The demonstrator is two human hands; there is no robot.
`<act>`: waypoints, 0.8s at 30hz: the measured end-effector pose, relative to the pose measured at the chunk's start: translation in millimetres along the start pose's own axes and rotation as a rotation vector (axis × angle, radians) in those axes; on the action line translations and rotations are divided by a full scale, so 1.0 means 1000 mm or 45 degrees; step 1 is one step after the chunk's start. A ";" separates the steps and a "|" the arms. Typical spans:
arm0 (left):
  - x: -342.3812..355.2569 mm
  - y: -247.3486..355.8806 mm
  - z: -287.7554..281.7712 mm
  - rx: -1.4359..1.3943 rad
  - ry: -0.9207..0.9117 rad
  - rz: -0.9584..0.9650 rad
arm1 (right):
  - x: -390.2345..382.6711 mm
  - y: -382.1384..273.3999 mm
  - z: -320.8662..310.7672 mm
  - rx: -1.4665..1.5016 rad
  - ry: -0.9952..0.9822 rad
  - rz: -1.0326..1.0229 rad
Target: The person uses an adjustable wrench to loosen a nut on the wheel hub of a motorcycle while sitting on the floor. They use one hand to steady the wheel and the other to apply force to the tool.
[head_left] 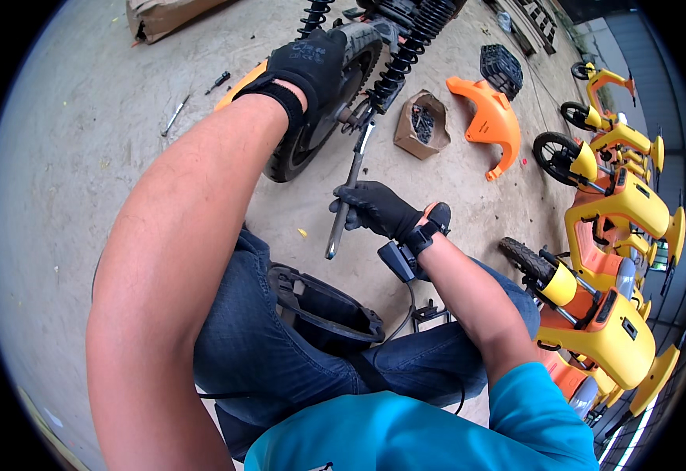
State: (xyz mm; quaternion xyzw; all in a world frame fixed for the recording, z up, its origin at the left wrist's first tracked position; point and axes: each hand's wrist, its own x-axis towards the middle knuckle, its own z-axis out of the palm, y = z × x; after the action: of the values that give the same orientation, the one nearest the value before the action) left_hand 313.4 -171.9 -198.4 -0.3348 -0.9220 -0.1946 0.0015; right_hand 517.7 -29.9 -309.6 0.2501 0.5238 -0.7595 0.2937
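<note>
My left hand (310, 69), in a black glove, lies over the top of a scooter's wheel with a black tyre (364, 49); its fingers curl down the far side and are partly hidden. In my right hand (380, 210), also gloved, is the handle of a long metal wrench (355, 163). The wrench slants up and away from me, its head close to the axle at the wheel's hub. From there I cannot tell whether it sits on a nut. A black coil-spring shock absorber (402, 67) rises just right of the wheel.
Right of the wheel stand an open cardboard box (423, 125) of small hardware, an orange fender (493, 122) and a black crate-like part (501, 69). A screwdriver-like tool (174, 115) lies left. Yellow scooters (625, 326) line the right side. A black plastic shell (323, 310) sits between my legs.
</note>
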 end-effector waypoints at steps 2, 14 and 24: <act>0.001 0.003 0.004 0.012 0.020 -0.008 | 0.017 0.014 -0.006 -0.107 0.051 0.017; -0.001 -0.002 0.008 0.012 0.096 0.007 | 0.112 0.085 -0.041 -0.460 0.602 -0.164; 0.000 0.002 0.008 0.060 0.084 0.009 | 0.097 0.120 -0.049 -0.630 0.604 -0.213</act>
State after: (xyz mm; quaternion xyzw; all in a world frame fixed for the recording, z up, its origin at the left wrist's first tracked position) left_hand 315.5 -168.0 -205.4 -0.3315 -0.9245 -0.1836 0.0406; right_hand 538.1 -35.3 -470.5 0.2969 0.7643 -0.5518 0.1524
